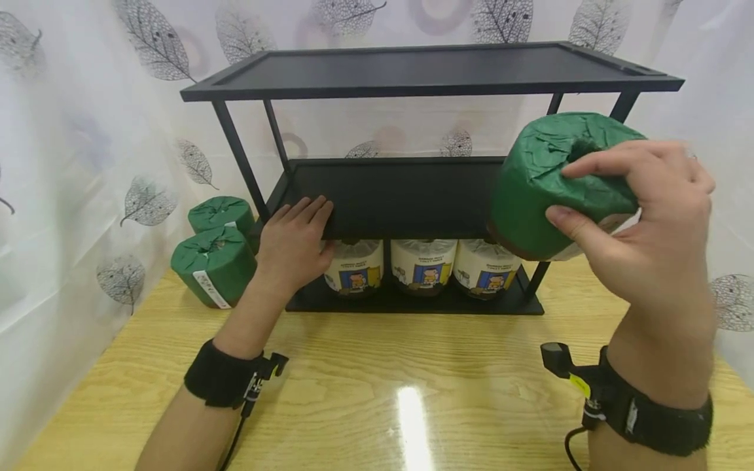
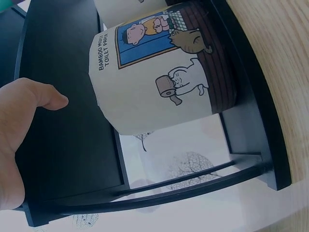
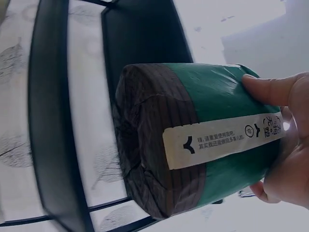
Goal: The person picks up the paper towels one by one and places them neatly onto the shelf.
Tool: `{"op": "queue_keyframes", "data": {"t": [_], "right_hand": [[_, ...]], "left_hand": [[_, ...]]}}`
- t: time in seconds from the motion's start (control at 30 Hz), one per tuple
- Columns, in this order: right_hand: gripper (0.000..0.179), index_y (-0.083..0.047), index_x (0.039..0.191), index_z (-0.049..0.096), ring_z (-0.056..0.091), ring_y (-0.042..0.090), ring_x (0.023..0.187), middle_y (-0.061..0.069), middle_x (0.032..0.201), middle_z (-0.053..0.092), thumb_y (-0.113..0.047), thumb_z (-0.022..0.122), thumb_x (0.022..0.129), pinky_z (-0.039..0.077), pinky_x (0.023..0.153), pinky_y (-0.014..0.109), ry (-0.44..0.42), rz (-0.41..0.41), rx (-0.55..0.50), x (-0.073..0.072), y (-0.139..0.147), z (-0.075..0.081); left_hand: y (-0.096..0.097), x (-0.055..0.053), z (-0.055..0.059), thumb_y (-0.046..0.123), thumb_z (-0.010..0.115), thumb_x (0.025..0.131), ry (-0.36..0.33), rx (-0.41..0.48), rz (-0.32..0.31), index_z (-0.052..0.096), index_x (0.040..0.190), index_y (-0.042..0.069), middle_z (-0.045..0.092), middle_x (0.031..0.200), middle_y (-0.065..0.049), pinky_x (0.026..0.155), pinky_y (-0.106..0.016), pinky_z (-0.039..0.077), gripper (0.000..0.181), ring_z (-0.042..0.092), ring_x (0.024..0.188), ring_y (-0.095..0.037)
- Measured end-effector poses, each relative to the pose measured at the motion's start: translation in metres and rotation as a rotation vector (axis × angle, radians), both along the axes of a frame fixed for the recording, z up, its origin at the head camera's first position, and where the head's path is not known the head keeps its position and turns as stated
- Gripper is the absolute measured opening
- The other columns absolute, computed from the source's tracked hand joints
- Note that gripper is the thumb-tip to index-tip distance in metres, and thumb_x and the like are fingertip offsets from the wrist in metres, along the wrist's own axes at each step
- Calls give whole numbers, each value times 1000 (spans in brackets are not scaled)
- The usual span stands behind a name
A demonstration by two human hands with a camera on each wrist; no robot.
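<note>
My right hand (image 1: 660,229) grips a green-wrapped toilet roll (image 1: 530,203) from its top, raised in front of the right end of a black rack's middle shelf (image 1: 389,196). In the right wrist view the roll (image 3: 231,92) shows a dark brown end and a white label strip (image 3: 217,142). My left hand (image 1: 294,252) rests with extended fingers on the left front of the middle shelf. Below that shelf stand three white-and-brown toilet rolls with a cartoon print, on the left (image 1: 353,271), in the middle (image 1: 424,268) and on the right (image 1: 489,271).
Left of the rack, two more green-wrapped rolls stand on the wooden table (image 1: 412,366), one in front (image 1: 212,261) and one behind (image 1: 219,212). The rack's top shelf (image 1: 436,69) spans above, held by thin black posts (image 1: 238,154). A leaf-patterned curtain (image 1: 82,131) hangs behind.
</note>
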State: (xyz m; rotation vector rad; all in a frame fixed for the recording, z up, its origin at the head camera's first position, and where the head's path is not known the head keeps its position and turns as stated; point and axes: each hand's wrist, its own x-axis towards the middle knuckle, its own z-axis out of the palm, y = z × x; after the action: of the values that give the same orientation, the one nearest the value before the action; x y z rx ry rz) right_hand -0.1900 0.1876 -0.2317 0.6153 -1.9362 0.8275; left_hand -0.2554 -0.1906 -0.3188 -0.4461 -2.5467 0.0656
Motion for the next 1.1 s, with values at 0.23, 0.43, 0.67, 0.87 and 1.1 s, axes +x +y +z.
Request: {"op": "queue_keyframes", "data": {"t": [0.23, 0.43, 0.67, 0.87, 1.1], "right_hand": [[27, 1, 108, 71, 53, 35, 110, 18, 106, 72, -5, 76, 82, 23, 102, 49, -10, -142, 114, -28, -14, -12], [35, 0, 115, 68, 52, 43, 109, 20, 111, 70, 7, 73, 81, 30, 92, 56, -25, -158, 210, -23, -10, -8], [21, 3, 100, 72, 58, -2, 79, 21, 82, 71, -7, 59, 87, 33, 78, 13, 25, -179, 65, -16, -9, -8], [21, 1, 103, 68, 40, -27, 70, 14, 79, 73, -4, 55, 88, 36, 67, 7, -156, -114, 210, -13, -8, -9], [30, -5, 102, 73, 38, -27, 64, 8, 79, 75, -4, 46, 87, 32, 54, 13, -214, -167, 235, -16, -9, -10]], "left_hand": [[0, 0, -2, 25, 72, 86, 10, 8, -6, 59, 139, 4, 58, 143, -14, 109, -51, 43, 59, 55, 131, -34], [0, 0, -2, 24, 73, 85, 40, 4, -18, 60, 137, 4, 59, 141, -14, 107, -51, 45, 57, 57, 129, -35], [0, 0, -1, 24, 71, 86, 19, 2, -11, 59, 137, 3, 59, 142, -14, 108, -51, 44, 57, 56, 130, -35], [0, 1, 0, 25, 72, 85, 14, 9, -7, 59, 138, 4, 58, 142, -14, 108, -51, 44, 58, 56, 131, -35], [0, 0, 0, 25, 72, 86, 14, 9, -8, 59, 138, 3, 58, 142, -14, 108, -51, 44, 57, 56, 130, -35]]}}
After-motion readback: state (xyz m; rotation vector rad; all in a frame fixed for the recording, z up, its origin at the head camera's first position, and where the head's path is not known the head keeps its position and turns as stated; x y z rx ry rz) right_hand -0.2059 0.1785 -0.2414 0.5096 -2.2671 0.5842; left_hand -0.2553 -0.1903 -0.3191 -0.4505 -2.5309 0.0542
